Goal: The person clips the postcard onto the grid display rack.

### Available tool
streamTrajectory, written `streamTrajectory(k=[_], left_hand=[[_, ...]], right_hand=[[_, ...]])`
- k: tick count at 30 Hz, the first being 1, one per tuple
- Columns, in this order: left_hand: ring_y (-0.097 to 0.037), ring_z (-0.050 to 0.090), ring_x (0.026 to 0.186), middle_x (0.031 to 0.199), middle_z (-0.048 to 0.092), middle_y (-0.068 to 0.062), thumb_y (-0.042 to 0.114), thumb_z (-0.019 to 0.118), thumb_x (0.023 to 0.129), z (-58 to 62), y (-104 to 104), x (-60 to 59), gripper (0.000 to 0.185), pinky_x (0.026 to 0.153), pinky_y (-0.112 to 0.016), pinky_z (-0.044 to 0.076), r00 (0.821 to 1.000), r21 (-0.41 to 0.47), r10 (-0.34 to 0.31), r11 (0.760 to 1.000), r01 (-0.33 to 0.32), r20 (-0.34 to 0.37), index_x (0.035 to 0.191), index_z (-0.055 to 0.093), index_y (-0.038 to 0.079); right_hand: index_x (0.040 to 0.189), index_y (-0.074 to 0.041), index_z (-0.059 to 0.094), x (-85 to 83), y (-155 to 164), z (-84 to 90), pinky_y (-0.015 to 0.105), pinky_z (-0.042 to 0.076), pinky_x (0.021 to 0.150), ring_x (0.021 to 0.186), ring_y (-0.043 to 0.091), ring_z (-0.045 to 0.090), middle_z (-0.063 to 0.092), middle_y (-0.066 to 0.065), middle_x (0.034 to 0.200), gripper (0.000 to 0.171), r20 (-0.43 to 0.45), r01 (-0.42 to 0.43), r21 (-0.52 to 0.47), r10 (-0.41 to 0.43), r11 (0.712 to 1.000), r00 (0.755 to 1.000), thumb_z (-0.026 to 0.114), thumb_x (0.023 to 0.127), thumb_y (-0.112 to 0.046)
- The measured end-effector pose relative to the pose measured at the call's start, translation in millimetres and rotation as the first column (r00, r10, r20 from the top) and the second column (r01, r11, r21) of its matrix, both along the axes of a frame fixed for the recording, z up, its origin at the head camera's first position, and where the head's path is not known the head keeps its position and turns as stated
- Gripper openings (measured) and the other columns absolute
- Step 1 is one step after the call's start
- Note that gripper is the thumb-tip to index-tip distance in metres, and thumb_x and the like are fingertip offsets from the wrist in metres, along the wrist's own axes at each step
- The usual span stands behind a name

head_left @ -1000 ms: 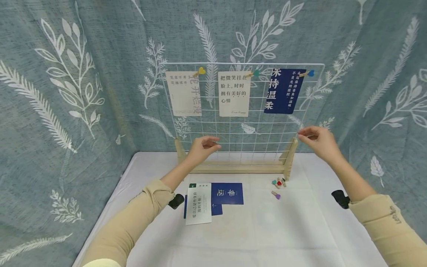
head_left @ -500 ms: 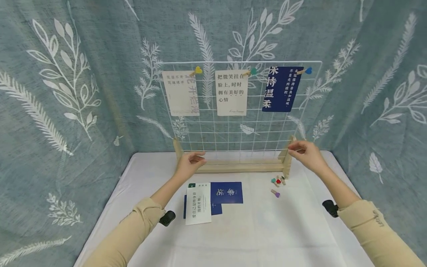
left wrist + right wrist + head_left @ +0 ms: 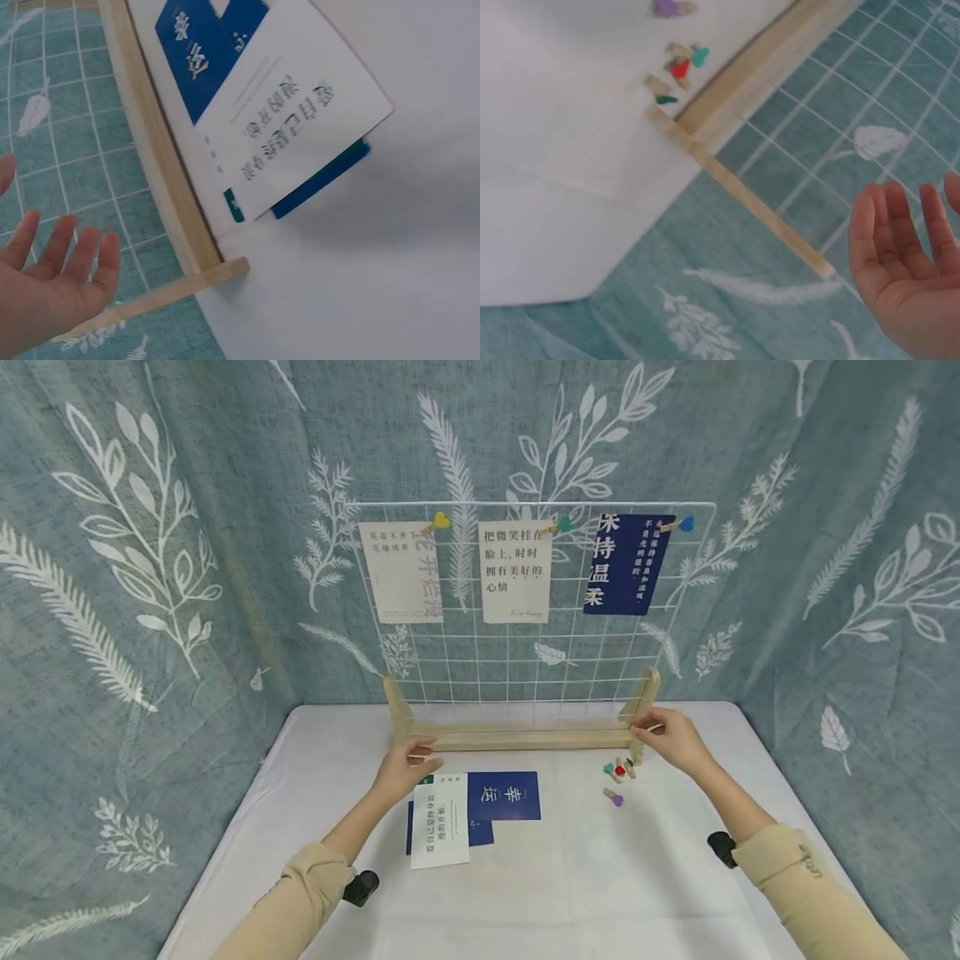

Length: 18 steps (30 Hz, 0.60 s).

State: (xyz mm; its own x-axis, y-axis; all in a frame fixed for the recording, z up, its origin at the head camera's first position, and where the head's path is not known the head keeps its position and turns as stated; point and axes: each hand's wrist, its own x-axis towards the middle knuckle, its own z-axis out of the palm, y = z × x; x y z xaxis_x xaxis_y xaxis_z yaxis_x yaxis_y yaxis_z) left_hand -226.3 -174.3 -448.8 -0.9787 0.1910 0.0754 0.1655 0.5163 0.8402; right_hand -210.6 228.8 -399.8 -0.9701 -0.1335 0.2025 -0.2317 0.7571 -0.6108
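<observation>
My left hand (image 3: 401, 770) hovers just behind the loose cards, fingers relaxed and holding nothing. Below it, a white card (image 3: 440, 827) overlaps a blue card (image 3: 504, 795) and other cards on the table. My right hand (image 3: 671, 737) is near the right foot of the wooden stand (image 3: 525, 741), fingers loosely bent, with nothing in them. In front of that foot lie several small wooden clothespins (image 3: 679, 69) with coloured hearts; a purple-heart clothespin (image 3: 615, 797) sits a little apart. Both wrist views show the palms bare.
A white wire grid (image 3: 510, 672) stands upright in the wooden base. Pinned along its top are a cream card (image 3: 405, 581), another cream card (image 3: 516, 585) and a dark blue card (image 3: 622, 568), each by a heart clothespin. Leaf-patterned curtain (image 3: 247, 485) surrounds the white table (image 3: 570, 893).
Both hands have come down from in front of the grid, the left toward the loose cards and the right toward the clothespins. Cards and clothespins have stayed put.
</observation>
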Motion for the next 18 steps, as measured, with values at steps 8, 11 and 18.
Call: streamTrajectory(k=[8,11,18], left_hand=[[-0.050,0.041,0.124,0.134,0.044,-0.034,0.013,0.065,0.087,-20.9,-3,10.2,0.056,0.101,-0.059,0.038,0.992,-0.096,0.124,0.988,-0.121,0.027,0.133,0.042,-0.008],[-0.055,0.040,0.121,0.132,0.042,-0.037,0.016,0.066,0.086,-27.9,-1,15.1,0.061,0.097,-0.063,0.038,0.991,-0.158,0.129,0.980,-0.120,0.046,0.135,0.039,-0.009],[-0.052,0.048,0.116,0.126,0.048,-0.037,0.016,0.066,0.087,-48.4,0,21.5,0.059,0.095,-0.058,0.044,0.991,-0.224,0.116,0.969,-0.100,0.060,0.133,0.041,-0.010]], right_hand=[[0.097,0.011,0.063,-9.1,-11,-27.8,0.045,0.054,0.078,0.086,0.038,0.063,0.066,0.026,0.093,0.016,0.044,-0.023,0.006,0.022,1.000,0.999,0.059,0.089,-0.003],[0.096,0.011,0.062,-10.2,-13,-37.0,0.045,0.054,0.077,0.084,0.038,0.064,0.065,0.026,0.092,0.017,0.071,-0.023,-0.002,0.023,1.000,0.997,0.061,0.089,-0.004],[0.097,0.012,0.061,-10.4,-12,-57.3,0.042,0.056,0.071,0.082,0.038,0.065,0.064,0.028,0.094,0.020,0.091,-0.006,-0.026,0.008,1.000,0.996,0.065,0.084,-0.002]])
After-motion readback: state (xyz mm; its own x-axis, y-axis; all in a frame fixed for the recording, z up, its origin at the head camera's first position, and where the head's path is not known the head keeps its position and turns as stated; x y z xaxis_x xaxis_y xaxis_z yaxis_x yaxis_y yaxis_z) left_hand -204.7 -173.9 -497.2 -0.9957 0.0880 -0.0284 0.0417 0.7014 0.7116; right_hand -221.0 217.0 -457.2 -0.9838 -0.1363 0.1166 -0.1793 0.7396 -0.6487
